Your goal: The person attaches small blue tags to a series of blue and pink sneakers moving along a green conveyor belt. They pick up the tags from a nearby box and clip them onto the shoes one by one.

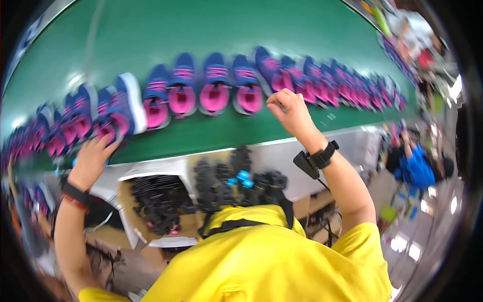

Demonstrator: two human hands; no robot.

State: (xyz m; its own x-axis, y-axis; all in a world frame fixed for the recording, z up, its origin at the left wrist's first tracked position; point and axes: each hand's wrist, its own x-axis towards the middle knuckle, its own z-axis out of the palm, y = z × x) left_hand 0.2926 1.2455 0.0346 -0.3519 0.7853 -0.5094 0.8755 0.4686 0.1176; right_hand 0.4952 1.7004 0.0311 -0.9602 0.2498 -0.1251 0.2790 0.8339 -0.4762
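- Navy-and-pink sneakers are lining the green counter in a long row, toes pointing toward its far side and pink-lined openings facing its near edge.
- At the left part of the counter, a worker's left hand is resting at the heel of one navy sneaker; its fingers are lying over the shoe's opening, though blur is hiding whether they are pinching it.
- Just beside that shoe on the counter, a tilted sneaker is showing its white sole.
- Right of the counter's middle, the right hand is hovering beside the row, fingers curling toward the thumb; whether the tips are meeting cannot be told.
- Below the counter's near edge, an open carton is holding dark items, and light-blue pieces are lying among black bundles.
- Beyond the counter's right end, a co-worker in blue is appearing, blurred.
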